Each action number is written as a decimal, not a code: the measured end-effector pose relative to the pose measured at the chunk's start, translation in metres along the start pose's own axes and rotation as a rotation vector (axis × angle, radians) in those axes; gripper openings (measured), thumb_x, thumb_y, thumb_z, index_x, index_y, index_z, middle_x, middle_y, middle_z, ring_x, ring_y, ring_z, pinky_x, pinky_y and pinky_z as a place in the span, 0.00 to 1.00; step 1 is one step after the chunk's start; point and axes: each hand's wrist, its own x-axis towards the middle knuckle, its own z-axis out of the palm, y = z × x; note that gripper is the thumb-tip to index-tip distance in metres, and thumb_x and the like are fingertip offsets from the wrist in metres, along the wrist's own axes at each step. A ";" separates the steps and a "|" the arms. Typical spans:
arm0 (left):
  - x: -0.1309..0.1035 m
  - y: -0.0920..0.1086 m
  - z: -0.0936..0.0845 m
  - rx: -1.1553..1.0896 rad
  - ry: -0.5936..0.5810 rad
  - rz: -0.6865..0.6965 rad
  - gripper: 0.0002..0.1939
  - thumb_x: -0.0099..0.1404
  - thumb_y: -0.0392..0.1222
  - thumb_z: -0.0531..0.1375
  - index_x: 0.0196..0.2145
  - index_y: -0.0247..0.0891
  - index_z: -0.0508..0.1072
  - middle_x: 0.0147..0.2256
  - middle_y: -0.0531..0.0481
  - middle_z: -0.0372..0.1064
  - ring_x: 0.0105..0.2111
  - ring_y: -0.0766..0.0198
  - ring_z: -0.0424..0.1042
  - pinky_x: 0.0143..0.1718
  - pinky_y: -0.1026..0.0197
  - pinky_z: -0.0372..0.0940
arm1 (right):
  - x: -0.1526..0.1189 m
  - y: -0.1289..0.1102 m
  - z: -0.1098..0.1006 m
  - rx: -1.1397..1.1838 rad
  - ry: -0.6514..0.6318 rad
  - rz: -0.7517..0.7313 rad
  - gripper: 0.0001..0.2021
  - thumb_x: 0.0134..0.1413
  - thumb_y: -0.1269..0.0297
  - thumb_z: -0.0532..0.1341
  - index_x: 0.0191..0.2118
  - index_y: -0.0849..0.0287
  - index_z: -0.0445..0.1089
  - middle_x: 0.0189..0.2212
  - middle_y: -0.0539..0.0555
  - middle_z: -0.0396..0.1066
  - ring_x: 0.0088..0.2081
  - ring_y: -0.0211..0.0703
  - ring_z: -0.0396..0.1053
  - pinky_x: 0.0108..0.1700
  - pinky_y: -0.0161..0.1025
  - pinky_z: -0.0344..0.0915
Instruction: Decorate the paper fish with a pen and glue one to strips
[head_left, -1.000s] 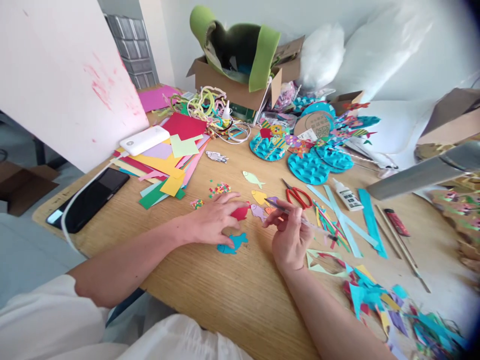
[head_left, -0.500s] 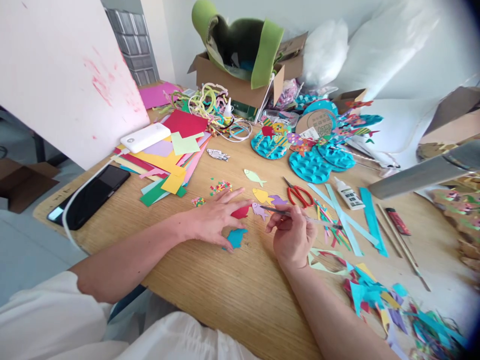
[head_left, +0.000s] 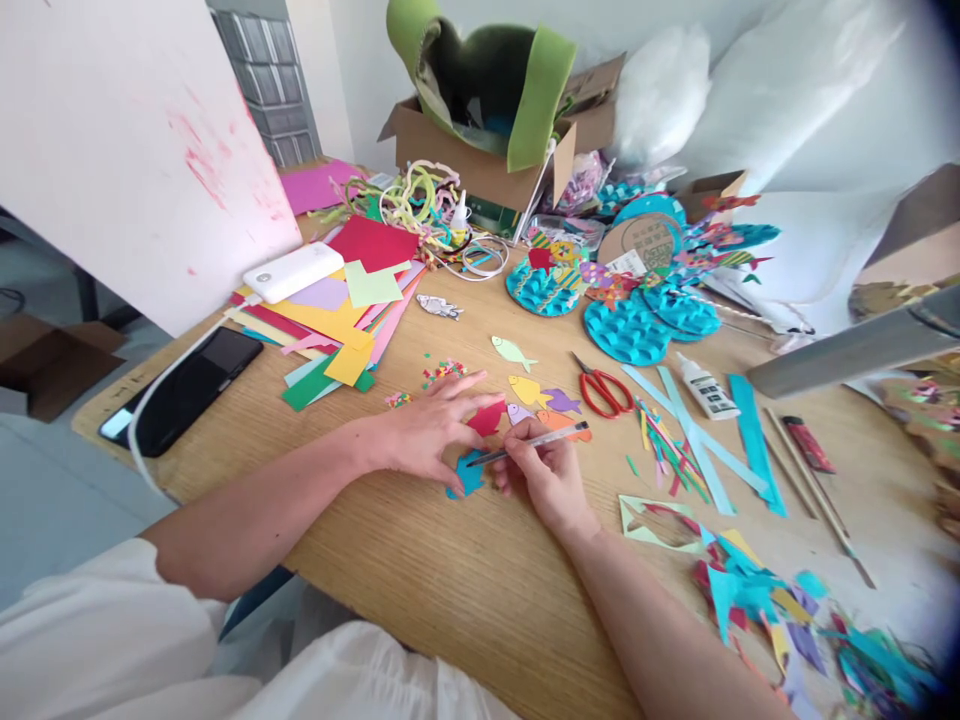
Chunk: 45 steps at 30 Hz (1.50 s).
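Observation:
My right hand (head_left: 546,472) is closed round a pen (head_left: 529,444), its tip at the blue paper fish (head_left: 471,476) lying on the table. With fingers spread, my left hand (head_left: 429,432) rests on the table, its thumb at the blue fish's edge. Under and beside its fingers lies a red paper piece (head_left: 489,415), partly covered. Beyond my hands are a yellow paper fish (head_left: 528,390), a purple paper fish (head_left: 561,400), a pale green paper fish (head_left: 513,351) and an orange paper fish (head_left: 574,428), partly behind my right hand.
Red-handled scissors (head_left: 602,390), a glue bottle (head_left: 706,387) and paper strips (head_left: 697,440) lie to the right. Paper scraps (head_left: 750,590) spread near the front right. Coloured paper sheets (head_left: 315,325), a power bank (head_left: 294,272) and a phone (head_left: 187,385) lie left. A grey cylinder (head_left: 855,345) juts in from the right.
My right hand has moved left and down, bringing the pen to the blue fish. The orange fish now shows. My left hand stays nearly in place.

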 end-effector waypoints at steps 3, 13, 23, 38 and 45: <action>0.001 0.003 0.002 0.027 0.034 -0.008 0.32 0.50 0.60 0.68 0.51 0.49 0.74 0.65 0.43 0.51 0.67 0.37 0.38 0.63 0.33 0.39 | -0.001 -0.001 0.002 -0.083 0.050 0.000 0.16 0.45 0.52 0.66 0.26 0.58 0.63 0.14 0.46 0.67 0.13 0.33 0.63 0.13 0.28 0.59; 0.003 0.010 0.002 0.108 0.092 -0.005 0.29 0.52 0.60 0.68 0.47 0.41 0.77 0.64 0.39 0.54 0.66 0.39 0.42 0.64 0.36 0.40 | -0.001 0.001 0.003 -0.144 0.136 -0.004 0.14 0.45 0.54 0.64 0.26 0.58 0.62 0.14 0.46 0.67 0.13 0.32 0.62 0.12 0.27 0.58; 0.003 0.011 0.003 0.116 0.094 -0.018 0.30 0.52 0.60 0.68 0.48 0.41 0.76 0.63 0.40 0.55 0.66 0.38 0.43 0.64 0.36 0.41 | -0.001 0.003 0.003 -0.139 0.157 -0.004 0.13 0.45 0.56 0.64 0.26 0.58 0.62 0.14 0.46 0.67 0.13 0.33 0.63 0.12 0.27 0.60; 0.004 0.011 0.001 0.119 0.070 -0.023 0.29 0.51 0.60 0.68 0.47 0.41 0.77 0.63 0.40 0.55 0.66 0.39 0.43 0.64 0.37 0.41 | 0.001 0.007 0.002 -0.144 0.135 -0.015 0.14 0.47 0.55 0.65 0.27 0.58 0.62 0.15 0.47 0.68 0.13 0.34 0.64 0.13 0.29 0.61; 0.004 0.010 0.001 0.108 0.070 -0.019 0.27 0.52 0.58 0.68 0.47 0.41 0.77 0.63 0.40 0.55 0.66 0.39 0.43 0.64 0.37 0.41 | 0.001 0.007 0.002 -0.144 0.136 -0.013 0.14 0.46 0.55 0.65 0.26 0.58 0.63 0.15 0.47 0.68 0.13 0.35 0.65 0.13 0.29 0.61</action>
